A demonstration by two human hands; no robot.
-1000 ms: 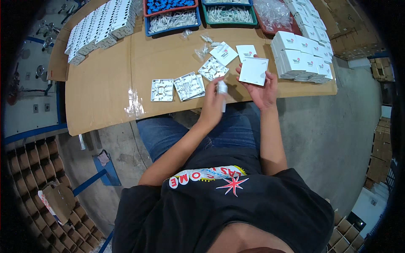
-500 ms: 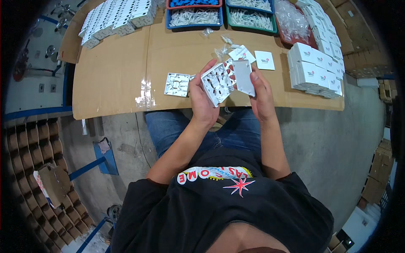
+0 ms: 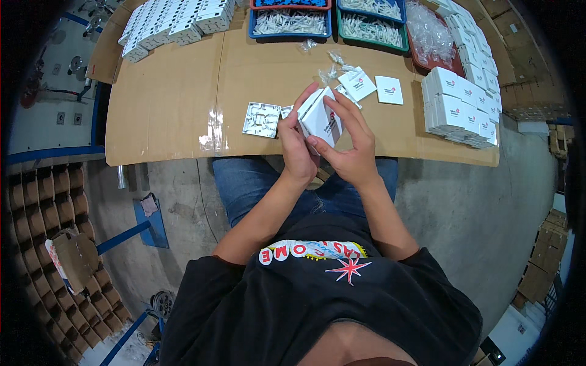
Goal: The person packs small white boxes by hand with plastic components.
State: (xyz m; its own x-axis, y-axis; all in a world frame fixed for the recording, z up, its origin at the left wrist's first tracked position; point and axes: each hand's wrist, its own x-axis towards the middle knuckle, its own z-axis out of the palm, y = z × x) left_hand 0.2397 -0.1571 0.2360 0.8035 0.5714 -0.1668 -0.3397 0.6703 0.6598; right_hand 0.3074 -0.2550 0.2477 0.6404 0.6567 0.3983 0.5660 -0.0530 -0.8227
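My left hand [image 3: 296,147] grips a square white plastic box base [image 3: 310,102] from its left side. A flat white cover [image 3: 321,126] with a small print lies against the base, held by my right hand [image 3: 356,151] with the thumb and fingers on its face. The two parts meet closely, tilted above the table's near edge; whether they are fully joined cannot be seen. Left of my hands, another white base [image 3: 262,119] lies with its inner side up. Beyond my right hand are loose white covers [image 3: 358,84] and small clear bags [image 3: 328,74].
Stacked white boxes [image 3: 455,110] stand at the right, and rows of white units [image 3: 177,23] at the far left. Along the back are a blue tray [image 3: 290,36] and a green tray [image 3: 373,44] of small white pieces, plus a red tray [image 3: 427,68] of clear bags.
My right hand has turned the cover over and brought it left against the base, so its printed face now shows. The base's inner side is now hidden.
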